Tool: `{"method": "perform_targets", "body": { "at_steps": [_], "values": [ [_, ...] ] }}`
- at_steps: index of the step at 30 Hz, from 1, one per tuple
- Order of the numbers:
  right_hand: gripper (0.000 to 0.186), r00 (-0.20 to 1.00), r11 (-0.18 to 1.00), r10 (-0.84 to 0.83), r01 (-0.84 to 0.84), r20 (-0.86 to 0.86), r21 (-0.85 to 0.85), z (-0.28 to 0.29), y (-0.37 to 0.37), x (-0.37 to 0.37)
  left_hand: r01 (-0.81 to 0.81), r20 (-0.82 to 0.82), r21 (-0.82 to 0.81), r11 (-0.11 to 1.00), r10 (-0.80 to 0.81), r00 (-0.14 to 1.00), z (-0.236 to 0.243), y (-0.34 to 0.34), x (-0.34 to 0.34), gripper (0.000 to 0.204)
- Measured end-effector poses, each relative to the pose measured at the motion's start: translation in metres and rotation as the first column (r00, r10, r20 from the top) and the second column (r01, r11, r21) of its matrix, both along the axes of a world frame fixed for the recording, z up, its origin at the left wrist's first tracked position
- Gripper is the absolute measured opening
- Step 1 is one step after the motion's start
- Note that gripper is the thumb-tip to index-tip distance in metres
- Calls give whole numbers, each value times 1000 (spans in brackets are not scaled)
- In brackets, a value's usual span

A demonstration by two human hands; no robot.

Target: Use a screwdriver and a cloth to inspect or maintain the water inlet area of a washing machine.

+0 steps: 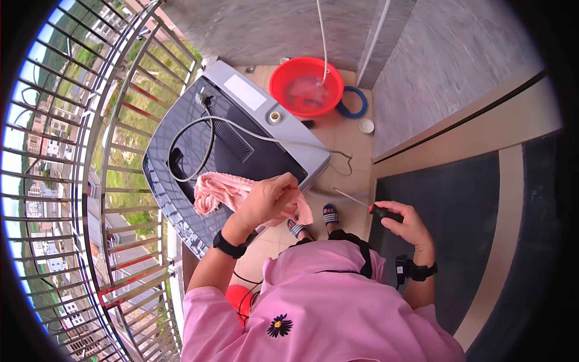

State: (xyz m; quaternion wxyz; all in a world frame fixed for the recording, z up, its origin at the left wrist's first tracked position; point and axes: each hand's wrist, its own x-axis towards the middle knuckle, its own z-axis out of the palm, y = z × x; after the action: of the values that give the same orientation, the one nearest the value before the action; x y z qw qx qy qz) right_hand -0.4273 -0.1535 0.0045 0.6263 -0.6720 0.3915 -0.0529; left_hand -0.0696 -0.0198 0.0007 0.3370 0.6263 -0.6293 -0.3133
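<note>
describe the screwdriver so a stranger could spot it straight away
Right of the grey washing machine, find the person's right hand. It holds the screwdriver, shaft toward the machine. Unlike the pink cloth in the left hand, it has a thin metal shaft and black, red-collared handle.

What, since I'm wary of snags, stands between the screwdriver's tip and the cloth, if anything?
Nothing visible: between the tip of the screwdriver in the right hand and the cloth in the left hand, only tiled floor shows below. The cord passes a corner of the washer, outside that gap.
</note>
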Motion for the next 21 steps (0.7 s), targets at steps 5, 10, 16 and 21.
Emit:
{"method": "perform_targets", "body": {
  "at_steps": [5, 10, 16, 21],
  "values": [
    [46, 989, 995, -98, 97, 112, 9, 1, -11, 1, -382, 235, -29, 924, 378, 896, -24, -49, 8, 19],
    [42, 990, 888, 67, -4, 121, -459, 17, -3, 50, -350, 473, -323, 879, 471, 745, -23, -45, -3, 22],
    [41, 976, 644, 135, -219, -173, -733, 23, 20, 91, -267, 352, 133, 954, 207, 913, -30, -7, -28, 32],
    [43, 938, 662, 102, -313, -331, -681, 35, 47, 118, -267, 371, -123, 956, 294, 881, -34, 1, -41, 28]
  ]
}}
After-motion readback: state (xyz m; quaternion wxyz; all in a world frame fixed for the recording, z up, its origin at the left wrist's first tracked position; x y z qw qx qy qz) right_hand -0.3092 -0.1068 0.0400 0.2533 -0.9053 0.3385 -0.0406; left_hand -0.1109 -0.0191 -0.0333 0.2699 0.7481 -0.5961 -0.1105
